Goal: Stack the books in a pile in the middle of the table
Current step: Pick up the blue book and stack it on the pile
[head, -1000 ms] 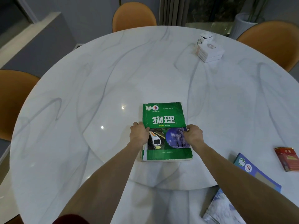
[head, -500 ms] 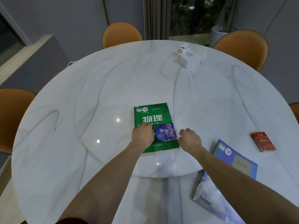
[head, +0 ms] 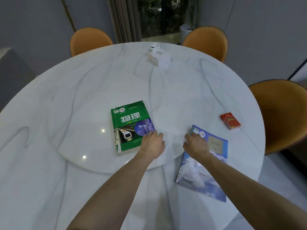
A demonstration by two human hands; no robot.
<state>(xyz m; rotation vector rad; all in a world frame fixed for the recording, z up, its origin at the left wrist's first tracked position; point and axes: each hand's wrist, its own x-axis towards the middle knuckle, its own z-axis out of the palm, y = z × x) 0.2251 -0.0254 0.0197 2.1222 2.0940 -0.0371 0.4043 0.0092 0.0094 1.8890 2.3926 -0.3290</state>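
Note:
A green book [head: 128,123] lies flat on the round turntable in the middle of the white marble table [head: 74,90]. My left hand [head: 152,144] rests at its lower right corner, fingers loosely spread, holding nothing. A blue book [head: 196,173] with a snowy cover lies to the right, near the front edge. Over that book's upper left corner sits my right hand [head: 196,144], fingers down on the cover; whether it grips the book is not visible.
A red pack [head: 230,120] lies right of the blue book. White boxes [head: 159,56] stand at the far side. Orange chairs [head: 206,41] ring the table, one close on the right [head: 280,115].
Both hands have left the green book's sides. My left hand slid to its lower right corner, and my right hand moved right onto the blue book. The view shifted right.

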